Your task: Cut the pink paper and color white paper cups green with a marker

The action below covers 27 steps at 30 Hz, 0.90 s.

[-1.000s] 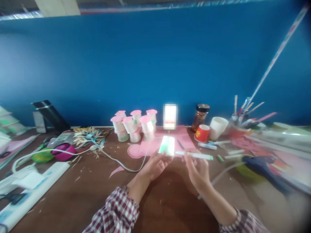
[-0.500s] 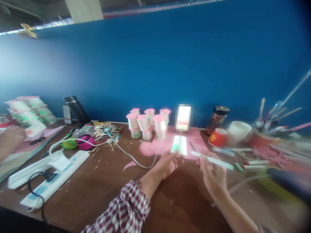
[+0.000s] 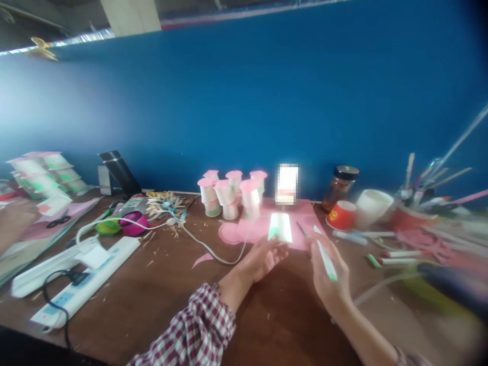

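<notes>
My left hand (image 3: 262,259) holds up a small white paper cup (image 3: 280,227) with green marking, fingers wrapped round its lower part. My right hand (image 3: 330,274) grips a white marker with a green end (image 3: 326,260), which points away from me toward the cup. Both hands hover over the brown table (image 3: 160,295) in front of a pink paper sheet (image 3: 259,226). Behind it stands a cluster of white cups with pink lids (image 3: 231,193).
White power strips (image 3: 76,277) and a cable lie at left. Another person's hand (image 3: 15,218) is at the far left by stacked cups (image 3: 46,170). A jar (image 3: 337,188), red cup (image 3: 340,215), white cup (image 3: 371,206), loose markers (image 3: 389,254) and a brush holder (image 3: 415,203) crowd the right.
The marker in my right hand has swung from lying sideways to pointing away from me. The view had earlier shifted left, bringing the power strips and another person's hand into sight.
</notes>
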Available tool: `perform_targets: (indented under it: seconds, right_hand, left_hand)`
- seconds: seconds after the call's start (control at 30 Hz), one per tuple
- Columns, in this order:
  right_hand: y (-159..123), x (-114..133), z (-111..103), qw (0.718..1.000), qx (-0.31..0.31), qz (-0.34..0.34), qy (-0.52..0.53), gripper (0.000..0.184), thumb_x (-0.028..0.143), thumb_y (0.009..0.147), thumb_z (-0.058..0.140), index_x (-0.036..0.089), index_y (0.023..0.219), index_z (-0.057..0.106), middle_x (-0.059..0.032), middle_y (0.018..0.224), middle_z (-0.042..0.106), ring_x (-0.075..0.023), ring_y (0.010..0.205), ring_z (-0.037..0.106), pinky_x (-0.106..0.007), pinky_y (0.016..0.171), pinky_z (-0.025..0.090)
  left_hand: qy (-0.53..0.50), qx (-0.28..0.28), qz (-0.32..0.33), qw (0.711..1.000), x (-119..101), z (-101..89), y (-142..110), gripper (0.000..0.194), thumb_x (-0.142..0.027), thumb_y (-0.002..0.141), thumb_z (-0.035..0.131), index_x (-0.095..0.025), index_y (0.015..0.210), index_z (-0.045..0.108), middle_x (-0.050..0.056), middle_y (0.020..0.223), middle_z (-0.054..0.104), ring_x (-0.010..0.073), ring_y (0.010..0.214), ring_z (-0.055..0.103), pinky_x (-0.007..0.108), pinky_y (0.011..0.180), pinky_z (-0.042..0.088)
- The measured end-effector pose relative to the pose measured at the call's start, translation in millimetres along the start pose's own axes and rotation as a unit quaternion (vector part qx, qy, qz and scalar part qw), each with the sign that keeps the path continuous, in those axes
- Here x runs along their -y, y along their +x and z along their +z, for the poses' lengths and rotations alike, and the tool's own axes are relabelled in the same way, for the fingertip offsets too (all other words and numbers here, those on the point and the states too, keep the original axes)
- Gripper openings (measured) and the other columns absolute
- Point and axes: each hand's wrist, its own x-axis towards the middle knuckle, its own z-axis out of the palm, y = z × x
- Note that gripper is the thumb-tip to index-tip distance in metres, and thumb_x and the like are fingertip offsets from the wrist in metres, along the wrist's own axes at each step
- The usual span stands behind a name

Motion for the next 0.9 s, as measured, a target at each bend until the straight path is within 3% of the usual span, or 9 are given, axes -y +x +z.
perform_targets:
  seconds: [0.23, 0.9]
  right_hand:
    - [1.4, -1.8, 0.9, 0.994, 0.076, -0.052, -0.058, 0.026, 0.035, 0.085, 0.059, 0.022, 0.107, 0.058, -0.0059, 0.095, 0.069, -0.0220, 0.081, 0.068, -0.034, 0.076, 0.054]
    - [3.3, -4.6, -0.9, 0.994, 0.063, -0.051, -0.076, 0.020, 0.031, 0.084, 0.058, 0.022, 0.102, 0.059, -0.0052, 0.090, 0.069, -0.0221, 0.080, 0.067, -0.033, 0.074, 0.053]
  left_hand:
    - [0.010, 0.041, 0.013, 0.999, 4.4, 4.2, -1.7, 0.026, -0.034, 0.080, 0.065, -0.015, 0.098, 0.066, 0.009, 0.093, 0.068, 0.0192, 0.091, 0.062, 0.036, 0.091, 0.041]
    - [-0.043, 0.058, -0.019, 0.997, 6.6, 5.3, -2.1, 0.025, -0.028, 0.083, 0.060, -0.012, 0.101, 0.067, 0.010, 0.095, 0.070, 0.0193, 0.092, 0.063, 0.036, 0.091, 0.042]
